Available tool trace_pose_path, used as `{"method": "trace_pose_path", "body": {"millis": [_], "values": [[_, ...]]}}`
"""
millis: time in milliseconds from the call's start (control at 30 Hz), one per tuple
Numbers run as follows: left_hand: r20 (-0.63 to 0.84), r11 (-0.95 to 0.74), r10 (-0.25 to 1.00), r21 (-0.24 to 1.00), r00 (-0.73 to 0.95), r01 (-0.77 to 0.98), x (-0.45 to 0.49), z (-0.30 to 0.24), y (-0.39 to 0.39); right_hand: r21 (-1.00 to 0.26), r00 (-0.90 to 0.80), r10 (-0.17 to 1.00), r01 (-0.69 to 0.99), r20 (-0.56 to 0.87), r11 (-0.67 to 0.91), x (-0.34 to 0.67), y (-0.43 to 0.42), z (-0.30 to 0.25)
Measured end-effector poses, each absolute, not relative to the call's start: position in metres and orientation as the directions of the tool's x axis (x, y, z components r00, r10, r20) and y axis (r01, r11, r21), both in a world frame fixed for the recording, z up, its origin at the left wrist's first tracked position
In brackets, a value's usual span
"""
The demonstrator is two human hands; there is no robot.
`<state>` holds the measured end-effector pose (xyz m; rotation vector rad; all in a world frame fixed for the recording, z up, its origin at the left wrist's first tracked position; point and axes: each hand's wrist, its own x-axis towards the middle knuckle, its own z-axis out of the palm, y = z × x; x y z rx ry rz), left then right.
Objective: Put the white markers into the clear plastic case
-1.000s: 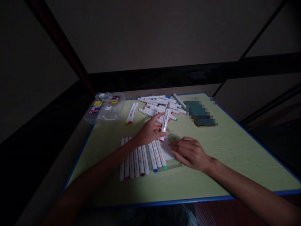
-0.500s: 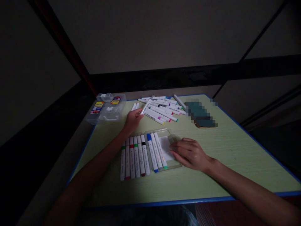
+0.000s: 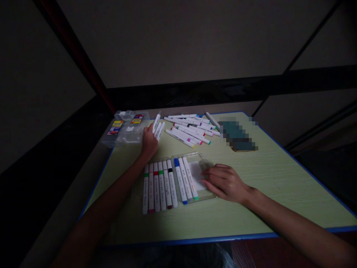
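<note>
A white marker (image 3: 156,123) is pinched upright-tilted in my left hand (image 3: 150,140), right beside a couple of white markers (image 3: 160,131) lying on the table. My right hand (image 3: 227,182) has its curled fingers on the right edge of a clear plastic case (image 3: 208,195). In that case, several markers (image 3: 186,180) with blue and green ends lie side by side next to a white card (image 3: 197,178). Left of them is another row of markers (image 3: 158,186) with green, red, pink and black bands. Farther back lies a loose pile of white markers (image 3: 192,130).
Clear plastic boxes (image 3: 129,136) with yellow labels stand at the table's back left. A blurred-out dark green flat object (image 3: 238,134) lies at the back right. The pale green table (image 3: 279,186) has a blue edge, and a wall rises behind it.
My left hand has moved left with the marker, from the loose pile to the couple of markers at the pile's left. The right hand has kept its place on the case.
</note>
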<state>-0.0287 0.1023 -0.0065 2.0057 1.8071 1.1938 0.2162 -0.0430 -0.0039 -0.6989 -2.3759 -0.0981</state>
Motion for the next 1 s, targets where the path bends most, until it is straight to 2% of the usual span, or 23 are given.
{"method": "trace_pose_path", "body": {"millis": [200, 533, 800, 1000], "values": [[0.370, -0.170, 0.924, 0.634, -0.102, 0.755, -0.035, -0.012, 0.110, -0.099, -0.652, 0.459, 0.510, 0.603, 0.854, 0.215, -0.043, -0.004], [0.341, -0.160, 0.936, 0.639, -0.091, 0.752, -0.041, -0.023, 0.115, -0.106, -0.665, 0.463, 0.503, 0.586, 0.858, 0.215, -0.043, -0.005], [0.280, -0.135, 0.960, 0.522, -0.020, 0.842, -0.040, -0.019, 0.112, -0.104, -0.678, 0.460, 0.497, 0.573, 0.861, 0.214, -0.042, -0.004], [0.256, -0.134, 0.967, 0.515, -0.003, 0.846, -0.038, -0.020, 0.113, -0.101, -0.680, 0.457, 0.495, 0.574, 0.863, 0.214, -0.043, -0.004]]}}
